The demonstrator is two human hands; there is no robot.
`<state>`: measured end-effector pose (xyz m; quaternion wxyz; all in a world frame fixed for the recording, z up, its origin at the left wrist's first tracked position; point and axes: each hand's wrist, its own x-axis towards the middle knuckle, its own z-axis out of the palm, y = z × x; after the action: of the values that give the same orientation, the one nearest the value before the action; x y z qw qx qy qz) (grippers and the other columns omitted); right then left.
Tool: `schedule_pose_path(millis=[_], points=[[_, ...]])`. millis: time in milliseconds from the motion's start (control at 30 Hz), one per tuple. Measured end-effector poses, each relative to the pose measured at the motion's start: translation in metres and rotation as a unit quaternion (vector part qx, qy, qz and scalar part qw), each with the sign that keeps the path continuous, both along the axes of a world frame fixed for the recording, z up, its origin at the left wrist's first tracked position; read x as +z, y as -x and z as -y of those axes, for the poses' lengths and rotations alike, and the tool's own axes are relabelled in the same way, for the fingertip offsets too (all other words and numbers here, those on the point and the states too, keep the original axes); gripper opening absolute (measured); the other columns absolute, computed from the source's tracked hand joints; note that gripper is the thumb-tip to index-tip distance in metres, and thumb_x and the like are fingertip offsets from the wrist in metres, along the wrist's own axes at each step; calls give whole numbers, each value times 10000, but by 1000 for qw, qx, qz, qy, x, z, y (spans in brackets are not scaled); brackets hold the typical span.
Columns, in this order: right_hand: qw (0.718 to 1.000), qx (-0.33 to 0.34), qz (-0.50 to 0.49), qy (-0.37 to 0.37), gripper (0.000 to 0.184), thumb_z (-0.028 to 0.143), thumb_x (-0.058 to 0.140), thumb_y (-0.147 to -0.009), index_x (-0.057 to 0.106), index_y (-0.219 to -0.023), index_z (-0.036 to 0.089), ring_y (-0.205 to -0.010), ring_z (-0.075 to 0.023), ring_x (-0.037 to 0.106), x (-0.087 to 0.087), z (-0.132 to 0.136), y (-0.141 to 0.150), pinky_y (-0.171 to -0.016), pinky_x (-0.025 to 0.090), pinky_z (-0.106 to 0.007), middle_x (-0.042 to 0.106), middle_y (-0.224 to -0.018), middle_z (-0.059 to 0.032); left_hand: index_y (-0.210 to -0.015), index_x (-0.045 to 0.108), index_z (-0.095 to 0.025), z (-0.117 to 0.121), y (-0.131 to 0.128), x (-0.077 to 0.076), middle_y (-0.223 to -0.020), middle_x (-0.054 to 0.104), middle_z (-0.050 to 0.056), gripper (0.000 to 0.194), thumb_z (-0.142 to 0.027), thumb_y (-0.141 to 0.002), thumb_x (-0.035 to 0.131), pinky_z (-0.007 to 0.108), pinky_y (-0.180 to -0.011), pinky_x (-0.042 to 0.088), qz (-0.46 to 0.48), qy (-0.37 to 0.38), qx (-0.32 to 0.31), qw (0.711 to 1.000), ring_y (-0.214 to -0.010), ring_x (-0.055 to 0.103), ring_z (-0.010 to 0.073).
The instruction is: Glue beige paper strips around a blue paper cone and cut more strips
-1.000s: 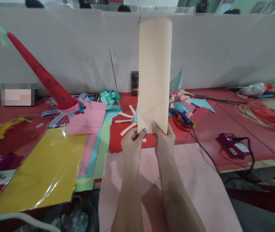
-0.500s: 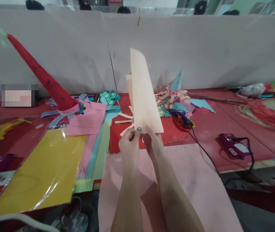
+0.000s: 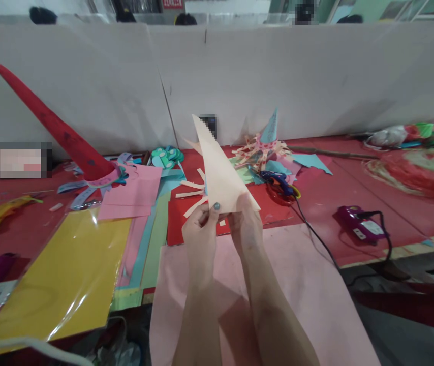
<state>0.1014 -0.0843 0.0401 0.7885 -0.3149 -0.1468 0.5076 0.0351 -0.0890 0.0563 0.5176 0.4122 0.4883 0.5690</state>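
Note:
A cream sheet of paper point(image 3: 222, 178) stands upright between my hands, curled toward a pointed top at its left. My left hand point(image 3: 200, 223) pinches its lower left edge, thumb in front. At the lower right edge, my right hand point(image 3: 247, 221) grips the paper with its thumb on the front; the fingers behind are hidden. Just behind lie cut cream paper strips point(image 3: 192, 192) on red paper point(image 3: 177, 223). Below my forearms a large pink sheet point(image 3: 289, 264) is spread out.
At left, a red cone point(image 3: 60, 127) leans over pink sheets point(image 3: 141, 188) and yellow paper point(image 3: 64, 269). A yellow glue gun point(image 3: 5, 213) lies far left. Behind right are a small blue cone point(image 3: 269, 129), a blue glue gun point(image 3: 280, 182) and a purple corded device point(image 3: 362, 223).
The cream paper has gone from a tall, broad curl to a shorter, pointed form, its top now lower and further left. Both hands keep hold, and the right has turned slightly.

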Motion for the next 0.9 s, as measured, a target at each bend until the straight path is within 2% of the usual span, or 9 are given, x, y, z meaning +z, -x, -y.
schedule_pose_path(millis=[300, 567, 733, 900], points=[[997, -30, 24, -73, 275, 384, 551, -793, 644, -949, 177, -980, -168, 605, 8, 3, -7, -838, 499, -300, 661, -1014, -65, -733, 629, -156, 4, 11, 7, -690, 677, 19, 230, -382, -693, 648, 282, -696, 543, -21, 1, -32, 999, -677, 662, 163], [996, -50, -15, -65, 320, 435, 535, -796, 655, -898, 156, -963, -151, 617, 8, 2, -6, -872, 480, -279, 678, -968, -69, -753, 643, -140, 5, 11, 11, -743, 678, 30, 235, -366, -692, 654, 293, -723, 547, -13, 7, -32, 999, -710, 661, 161], [996, -64, 4, -66, 335, 418, 506, -820, 643, -962, 148, -998, -158, 604, 6, 2, -6, -897, 465, -299, 663, -1022, -83, -748, 649, -147, 2, 10, 8, -706, 679, 26, 229, -361, -670, 671, 291, -691, 552, -4, 19, -27, 999, -676, 664, 164], [996, -52, 25, -68, 447, 509, 452, -817, 638, -986, 139, -1061, -179, 571, 5, 2, -5, -912, 456, -322, 649, -1057, -96, -749, 650, -150, 0, 12, 5, -677, 682, 20, 214, -345, -665, 677, 305, -714, 548, 10, 16, -20, 1000, -673, 664, 163]])
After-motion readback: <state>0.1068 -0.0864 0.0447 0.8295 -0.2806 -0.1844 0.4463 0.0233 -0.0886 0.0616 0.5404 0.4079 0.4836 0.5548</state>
